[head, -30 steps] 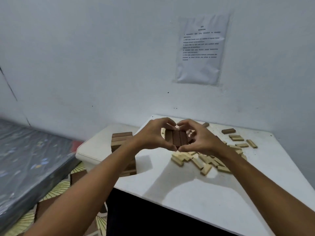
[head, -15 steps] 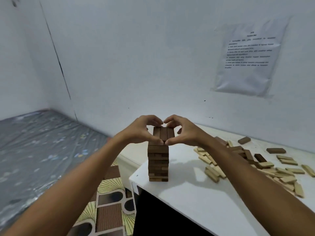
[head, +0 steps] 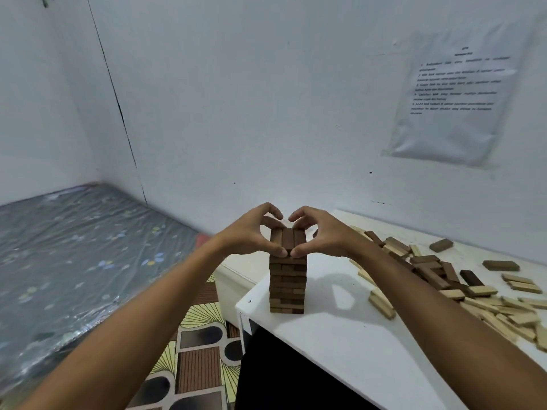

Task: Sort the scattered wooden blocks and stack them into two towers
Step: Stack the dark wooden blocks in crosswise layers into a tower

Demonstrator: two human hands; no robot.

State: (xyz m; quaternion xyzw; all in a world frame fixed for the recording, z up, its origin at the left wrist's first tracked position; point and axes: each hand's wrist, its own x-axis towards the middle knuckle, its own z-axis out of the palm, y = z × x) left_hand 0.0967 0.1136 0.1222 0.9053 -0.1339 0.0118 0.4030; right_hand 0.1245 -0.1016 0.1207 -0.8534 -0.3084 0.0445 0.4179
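A tower of dark brown blocks (head: 287, 285) stands near the left corner of the white table (head: 340, 344). Its top layer is three dark blocks (head: 287, 239) side by side. My left hand (head: 251, 235) and my right hand (head: 319, 235) pinch this layer from both sides, thumbs at the near end and fingers at the far end. Scattered dark blocks (head: 429, 270) lie to the right of the tower. A heap of light wooden blocks (head: 509, 318) spreads further right.
The tower stands close to the table's left edge, with a drop to patterned floor (head: 195, 350). A grey mattress (head: 74, 255) lies at left. A printed sheet (head: 453, 96) hangs on the wall behind. A low white ledge (head: 233, 276) sits behind the corner.
Both hands carried the three dark blocks leftward from above the heap to the tower's top. In the last half second the layer settled on the tower, hands still around it.
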